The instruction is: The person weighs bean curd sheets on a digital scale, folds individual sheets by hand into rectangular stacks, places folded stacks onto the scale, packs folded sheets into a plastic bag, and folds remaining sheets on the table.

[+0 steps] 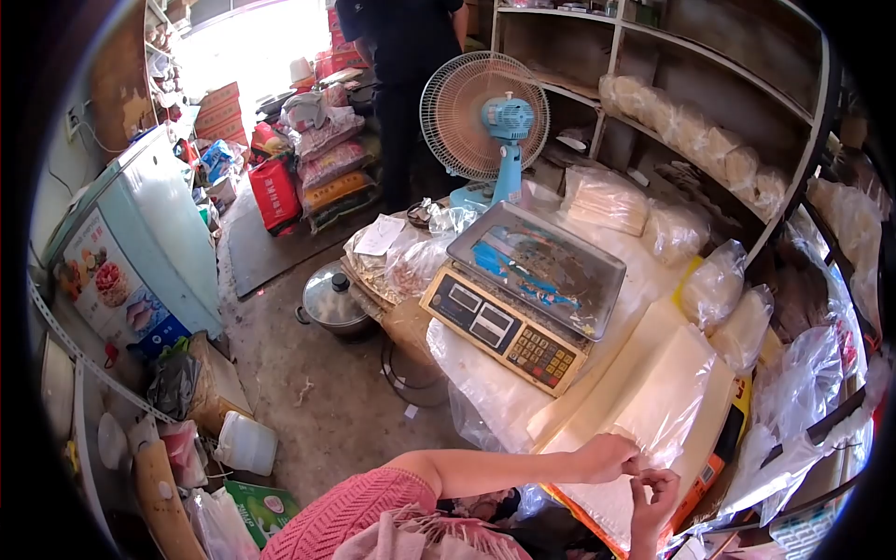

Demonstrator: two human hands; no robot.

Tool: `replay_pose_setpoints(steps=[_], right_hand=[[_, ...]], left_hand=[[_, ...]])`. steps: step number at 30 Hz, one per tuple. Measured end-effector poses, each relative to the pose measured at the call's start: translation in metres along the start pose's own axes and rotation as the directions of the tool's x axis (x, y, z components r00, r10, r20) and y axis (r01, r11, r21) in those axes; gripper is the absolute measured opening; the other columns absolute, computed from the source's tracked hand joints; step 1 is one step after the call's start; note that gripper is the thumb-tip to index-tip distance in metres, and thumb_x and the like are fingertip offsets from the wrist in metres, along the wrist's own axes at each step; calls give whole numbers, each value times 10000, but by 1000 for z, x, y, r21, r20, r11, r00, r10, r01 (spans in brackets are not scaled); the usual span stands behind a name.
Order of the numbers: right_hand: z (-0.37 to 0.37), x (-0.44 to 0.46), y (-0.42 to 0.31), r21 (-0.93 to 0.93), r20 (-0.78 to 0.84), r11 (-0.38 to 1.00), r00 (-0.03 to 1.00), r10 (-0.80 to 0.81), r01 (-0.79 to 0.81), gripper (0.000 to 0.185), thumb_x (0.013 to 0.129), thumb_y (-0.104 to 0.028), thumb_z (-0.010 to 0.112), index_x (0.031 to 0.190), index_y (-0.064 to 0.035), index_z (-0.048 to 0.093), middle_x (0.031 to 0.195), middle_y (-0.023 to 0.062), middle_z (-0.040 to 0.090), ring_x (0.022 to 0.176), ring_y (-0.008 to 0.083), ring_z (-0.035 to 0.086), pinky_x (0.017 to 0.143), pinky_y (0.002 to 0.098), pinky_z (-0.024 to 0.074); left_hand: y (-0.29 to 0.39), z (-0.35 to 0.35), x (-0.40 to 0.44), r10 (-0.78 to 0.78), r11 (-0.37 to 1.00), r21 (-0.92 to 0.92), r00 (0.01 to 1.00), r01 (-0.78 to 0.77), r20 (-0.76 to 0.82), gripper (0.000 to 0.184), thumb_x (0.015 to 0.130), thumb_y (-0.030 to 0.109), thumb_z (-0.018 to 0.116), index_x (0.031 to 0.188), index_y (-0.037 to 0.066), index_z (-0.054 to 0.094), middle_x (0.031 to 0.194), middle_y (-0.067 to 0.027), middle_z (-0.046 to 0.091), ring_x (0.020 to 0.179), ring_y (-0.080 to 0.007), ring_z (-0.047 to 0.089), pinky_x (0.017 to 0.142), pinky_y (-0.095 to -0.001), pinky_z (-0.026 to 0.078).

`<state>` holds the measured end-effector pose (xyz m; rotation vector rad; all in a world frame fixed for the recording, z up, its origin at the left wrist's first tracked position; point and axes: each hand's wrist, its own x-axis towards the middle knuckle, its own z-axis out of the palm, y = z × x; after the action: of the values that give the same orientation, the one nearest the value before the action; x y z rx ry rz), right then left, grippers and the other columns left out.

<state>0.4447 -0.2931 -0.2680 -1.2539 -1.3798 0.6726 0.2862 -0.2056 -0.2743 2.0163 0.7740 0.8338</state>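
A clear plastic bag [661, 403] lies over flat cream-coloured sheets [611, 378], its near end at my fingers. My left hand [611, 457] reaches in from the left, fingers closed in a pinch at the bag's near edge. Close beside it, my right hand [659, 487] is also pinched, its fingertips almost touching the left ones. The bit of plastic between the fingertips is small and hard to see. Just beyond the sheets stands a digital weighing scale [509, 327] with a worn metal pan [537, 266].
A blue fan [509, 121] stands behind the scale. Bagged stacks of sheets [607, 201] lie at the table's back, and more bags [691, 131] line the shelf. A lidded pot [334, 299] sits left of the table. A person in dark clothes [406, 84] stands beyond, near piled sacks [331, 154].
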Motion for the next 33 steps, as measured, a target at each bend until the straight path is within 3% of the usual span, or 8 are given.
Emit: replay_pose_setpoints(steps=[4, 7, 9, 17, 22, 24, 28, 33], right_hand=[[10, 6, -24, -631, 176, 673, 916, -360, 386, 186, 740, 27, 625, 920, -19, 611, 894, 132, 579, 874, 333, 540, 731, 417, 441], [-3, 3, -20, -683, 188, 690, 970, -151, 240, 140, 761, -6, 631, 899, -27, 625, 823, 126, 595, 752, 302, 575, 661, 386, 462], [-7, 1, -10, -328, 242, 896, 890, 386, -299, 100, 844, 1, 566, 941, 26, 569, 746, 116, 644, 553, 148, 589, 541, 282, 489], [-13, -9, -28, -361, 157, 912, 952, 263, -192, 243, 876, -98, 554, 1118, -101, 536, 767, 130, 663, 706, 255, 672, 622, 347, 519], [-105, -40, 12, -87, -537, 979, 837, 108, -182, 152, 880, -122, 584, 1012, -61, 628, 790, 52, 668, 638, 166, 641, 579, 290, 494], [-151, -34, 21, -230, -754, 944, 657, -19, -236, 225, 863, -161, 622, 1046, -29, 624, 879, 91, 660, 739, 178, 636, 656, 288, 497], [-197, 7, 71, -611, -771, 517, 600, -214, -600, 647, 779, -412, 681, 1235, 12, 507, 1233, 197, 535, 1068, 323, 555, 889, 398, 444], [-229, 32, 99, -582, -789, 494, 595, -151, -646, 308, 775, -316, 676, 962, -71, 652, 867, 153, 646, 823, 340, 603, 733, 420, 467]], left_hand=[[6, -6, 1, 45, 999, 22, 998, -46, 51, 165, 790, 172, 654, 772, 26, 578, 730, -150, 587, 725, -345, 587, 648, -413, 456], [5, -12, -1, 64, 997, 41, 990, -70, 128, 131, 798, 141, 636, 873, 41, 598, 785, -153, 598, 789, -344, 592, 688, -414, 464], [2, -8, -6, 154, 985, 54, 977, -163, 145, 180, 793, 113, 622, 963, 56, 606, 861, -157, 610, 858, -340, 589, 740, -414, 469], [3, 3, -9, 353, 902, 262, 935, -343, 10, 162, 780, 35, 528, 931, 57, 582, 896, -145, 605, 875, -335, 592, 758, -418, 492], [29, -11, -27, -47, 974, 224, 983, 6, 179, 162, 764, 103, 661, 885, 45, 570, 835, -160, 599, 810, -344, 595, 699, -422, 494], [5, 3, -18, 122, 947, 281, 983, -157, 139, 171, 761, 105, 681, 858, 31, 562, 803, -151, 595, 802, -343, 601, 683, -407, 496], [-9, 27, 6, 168, 931, 305, 978, -199, 125, 301, 774, 112, 634, 1054, 17, 575, 1012, -170, 607, 979, -337, 583, 819, -411, 488], [-1, 25, 11, 148, 932, 322, 985, -167, 84, 387, 792, 97, 598, 1168, 22, 547, 1131, -178, 581, 1054, -329, 560, 888, -391, 472]])
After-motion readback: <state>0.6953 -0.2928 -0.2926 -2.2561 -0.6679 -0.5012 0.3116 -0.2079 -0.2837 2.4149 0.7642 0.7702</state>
